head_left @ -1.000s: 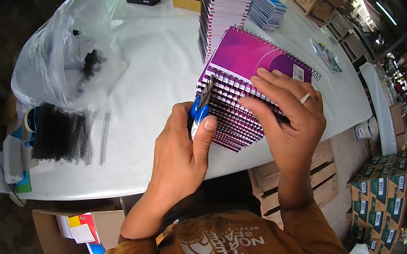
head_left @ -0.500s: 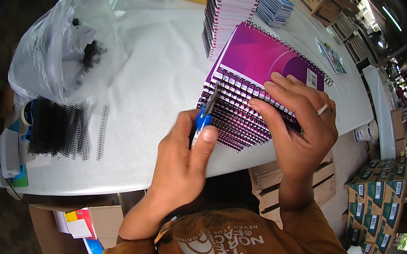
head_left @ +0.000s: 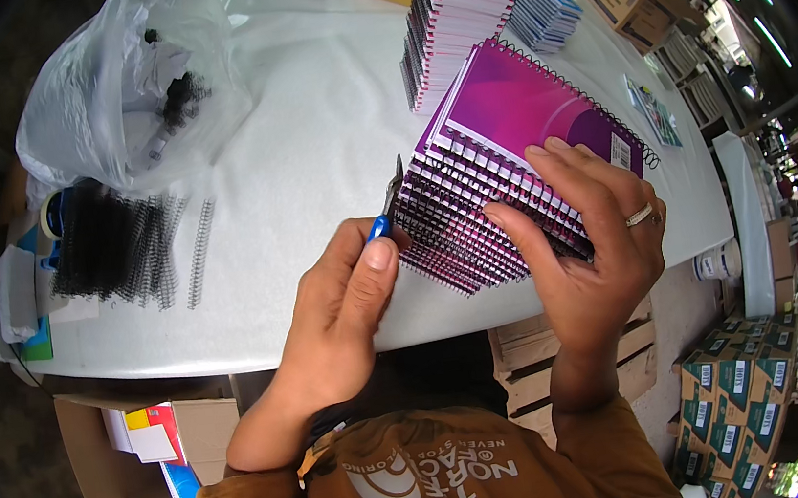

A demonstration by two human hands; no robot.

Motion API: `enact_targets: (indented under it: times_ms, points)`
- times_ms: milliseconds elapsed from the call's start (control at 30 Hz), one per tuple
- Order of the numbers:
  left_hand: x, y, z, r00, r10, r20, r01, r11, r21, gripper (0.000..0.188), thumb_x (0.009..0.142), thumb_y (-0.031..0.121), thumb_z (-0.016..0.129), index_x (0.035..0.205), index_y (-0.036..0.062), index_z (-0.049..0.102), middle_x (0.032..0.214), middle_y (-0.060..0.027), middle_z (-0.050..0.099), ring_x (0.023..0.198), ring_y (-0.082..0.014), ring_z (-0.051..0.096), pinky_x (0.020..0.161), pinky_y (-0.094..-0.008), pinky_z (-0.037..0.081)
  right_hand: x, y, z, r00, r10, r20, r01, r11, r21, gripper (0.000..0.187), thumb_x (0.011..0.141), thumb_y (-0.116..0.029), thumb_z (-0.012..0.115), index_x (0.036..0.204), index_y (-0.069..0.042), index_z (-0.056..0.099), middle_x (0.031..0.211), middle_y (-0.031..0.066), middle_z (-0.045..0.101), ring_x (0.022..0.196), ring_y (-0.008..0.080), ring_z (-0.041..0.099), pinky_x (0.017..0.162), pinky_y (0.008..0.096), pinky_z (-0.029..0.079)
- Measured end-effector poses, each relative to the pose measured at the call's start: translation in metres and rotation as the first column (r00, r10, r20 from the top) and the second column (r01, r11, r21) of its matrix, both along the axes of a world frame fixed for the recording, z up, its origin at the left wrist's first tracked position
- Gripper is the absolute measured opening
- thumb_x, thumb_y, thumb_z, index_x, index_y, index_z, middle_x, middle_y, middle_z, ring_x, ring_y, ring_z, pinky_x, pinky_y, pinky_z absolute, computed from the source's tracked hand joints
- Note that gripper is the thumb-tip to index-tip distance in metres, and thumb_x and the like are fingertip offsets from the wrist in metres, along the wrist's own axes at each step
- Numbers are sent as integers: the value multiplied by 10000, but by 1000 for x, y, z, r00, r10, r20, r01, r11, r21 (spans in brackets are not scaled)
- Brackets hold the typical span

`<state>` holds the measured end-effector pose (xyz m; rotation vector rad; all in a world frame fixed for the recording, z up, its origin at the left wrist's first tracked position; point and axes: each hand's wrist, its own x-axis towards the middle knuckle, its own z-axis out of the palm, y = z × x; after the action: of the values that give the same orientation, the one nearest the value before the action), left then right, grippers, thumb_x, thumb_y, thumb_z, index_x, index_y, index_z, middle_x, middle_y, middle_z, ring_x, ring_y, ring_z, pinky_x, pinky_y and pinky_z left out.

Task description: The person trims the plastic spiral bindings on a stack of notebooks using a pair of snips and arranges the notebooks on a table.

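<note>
My left hand (head_left: pixel 336 300) is closed around small blue-handled pliers (head_left: pixel 381 225). Their narrow metal jaws point up and away, just left of a tall stack of purple spiral notebooks (head_left: pixel 510 99). My right hand (head_left: pixel 590 237) grips the upper part of that stack at its near right side. Its fingers lie on the top purple cover, and the thumb presses against the black spiral bindings on the near side. Part of the stack is hidden behind this hand. On the top notebook a black spiral runs along the far right edge.
Behind stand a stack of red-covered notebooks (head_left: pixel 466 20) and some blue ones (head_left: pixel 545 16). To the left lie a pile of black spiral coils (head_left: pixel 108 245), one loose coil (head_left: pixel 201 252) and a clear plastic bag (head_left: pixel 97 106). An open carton (head_left: pixel 208 433) sits below the table's front edge.
My left hand has drawn the pliers back to the left, away from the notebook spirals. The right hand stays on the stack, almost unmoved.
</note>
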<state>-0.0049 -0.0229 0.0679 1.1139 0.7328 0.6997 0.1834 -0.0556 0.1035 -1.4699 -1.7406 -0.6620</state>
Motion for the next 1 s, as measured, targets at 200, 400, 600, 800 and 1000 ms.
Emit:
enact_targets:
  times_ms: [200,400,600,800,1000]
  points:
    - [10,-5,13,950,48,308,82,916,-393,689,900,599,308,1073,-40,499,726,-91,549,668,-172,553,601,-273,475,-4,0,2,1000,12,-22,-12,1000,-6,416,556,-86,831,943,-80,679,934,36,665,907,188,612,821,313,447]
    - [10,-4,-4,885,351,-308,-120,808,576,481,923,441,438,1087,-7,498,758,-61,514,683,-141,481,651,-280,411,-3,-4,4,1000,8,16,-8,999,-34,455,543,-110,838,966,-87,671,968,27,657,928,178,599,817,311,437]
    - [4,-1,-15,962,-95,254,116,991,-67,663,912,566,331,1192,-23,452,908,-108,558,766,-216,570,688,-351,459,-4,-6,9,992,-83,91,91,991,-97,540,533,-217,836,1033,-120,659,1039,-6,641,949,142,581,836,301,394]
    - [-5,-2,-15,985,-109,131,128,981,-145,662,916,567,321,1153,-32,478,817,-93,562,749,-204,576,681,-326,471,0,-2,0,994,-56,89,62,995,-73,565,531,-250,834,1053,-132,653,1047,-17,637,943,133,581,840,294,383]
    - [6,-4,-21,989,-35,142,35,999,4,617,930,518,344,1182,-34,458,921,-131,578,840,-221,589,777,-347,466,-1,-7,5,987,-97,131,113,986,-122,607,532,-255,830,1094,-141,633,1078,-17,622,976,132,567,852,296,373]
